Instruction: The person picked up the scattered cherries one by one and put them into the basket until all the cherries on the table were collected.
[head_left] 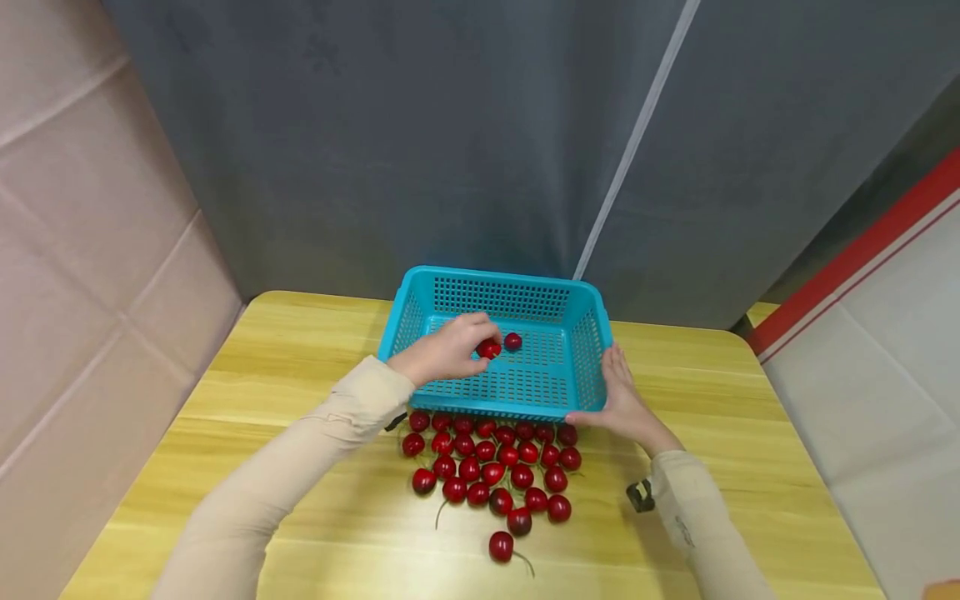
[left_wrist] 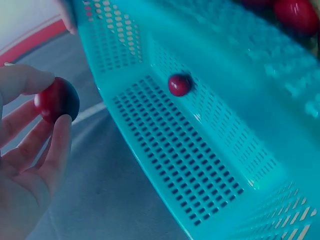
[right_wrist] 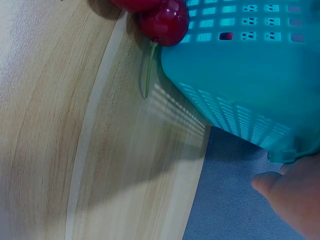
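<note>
My left hand [head_left: 457,346] is over the inside of a blue plastic basket [head_left: 495,410], pinching a red cherry [left_wrist: 57,100] between thumb and fingertips. One more cherry [head_left: 513,342] lies on the basket's slotted floor, close to the held one in the head view. At the basket's front right corner my right hand [head_left: 622,404] grips it, thumb along the front side and fingers against the right side. In the right wrist view only part of that hand [right_wrist: 295,195] shows, right at the rim.
Many loose cherries [head_left: 492,474], some with stems, spread over the wooden table [head_left: 315,367] in front of the basket. A single cherry [head_left: 501,547] lies nearest the front. Behind the table hangs a grey curtain [head_left: 420,150]; pale walls [head_left: 90,275] stand at the sides.
</note>
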